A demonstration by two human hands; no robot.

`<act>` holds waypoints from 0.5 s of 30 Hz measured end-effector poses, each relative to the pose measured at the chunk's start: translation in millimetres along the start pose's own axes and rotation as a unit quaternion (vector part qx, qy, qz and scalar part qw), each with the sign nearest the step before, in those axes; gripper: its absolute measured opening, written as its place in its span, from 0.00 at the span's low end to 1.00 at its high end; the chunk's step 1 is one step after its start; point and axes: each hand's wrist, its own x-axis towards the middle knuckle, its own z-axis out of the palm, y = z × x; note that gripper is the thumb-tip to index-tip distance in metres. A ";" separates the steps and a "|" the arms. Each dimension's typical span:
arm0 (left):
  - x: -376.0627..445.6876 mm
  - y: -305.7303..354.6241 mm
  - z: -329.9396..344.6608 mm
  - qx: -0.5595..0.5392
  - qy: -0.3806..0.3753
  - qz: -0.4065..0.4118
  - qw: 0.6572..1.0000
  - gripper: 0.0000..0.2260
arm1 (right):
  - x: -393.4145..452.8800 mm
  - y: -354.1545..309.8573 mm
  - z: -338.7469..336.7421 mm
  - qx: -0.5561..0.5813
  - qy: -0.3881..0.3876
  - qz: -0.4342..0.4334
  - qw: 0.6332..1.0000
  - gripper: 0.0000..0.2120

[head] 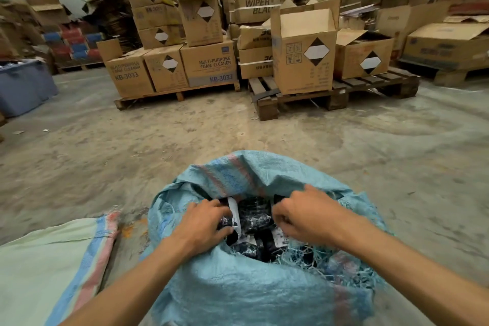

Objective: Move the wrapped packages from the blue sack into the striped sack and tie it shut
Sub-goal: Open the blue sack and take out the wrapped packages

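Note:
A blue woven sack (246, 288) stands open in front of me on the concrete floor, its frayed mouth facing up. Inside lie several black wrapped packages (255, 216) with white labels. My left hand (203, 222) reaches into the left side of the mouth, fingers curled around a package with a white label. My right hand (304, 214) reaches into the right side, fingers curled down onto the packages. A pale green sack with blue and red stripes (53, 259) lies flat on the floor to my left.
Wooden pallets (330, 95) stacked with cardboard boxes (209, 63) fill the far side. A grey-blue bin (23, 87) stands at the left edge. Bare concrete floor (185, 135) stretches between the sacks and the pallets.

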 end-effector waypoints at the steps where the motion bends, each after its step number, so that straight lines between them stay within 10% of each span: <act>1: -2.8 3.7 0.3 0.003 -0.023 0.025 0.999 0.18 | 6.9 -3.4 5.5 0.016 0.041 0.008 0.999 0.09; 5: -15.3 12.7 5.4 0.115 -0.102 0.054 0.987 0.15 | 27.2 -3.8 51.6 0.198 -0.048 0.034 0.978 0.14; 9: -23.0 23.1 9.2 0.135 -0.121 0.042 0.982 0.08 | 15.3 23.2 97.7 0.116 -0.218 0.087 0.965 0.10; 15: -1.1 26.3 28.8 0.018 -0.142 0.013 0.990 0.15 | 12.3 20.3 96.4 -0.008 -0.183 0.064 0.981 0.12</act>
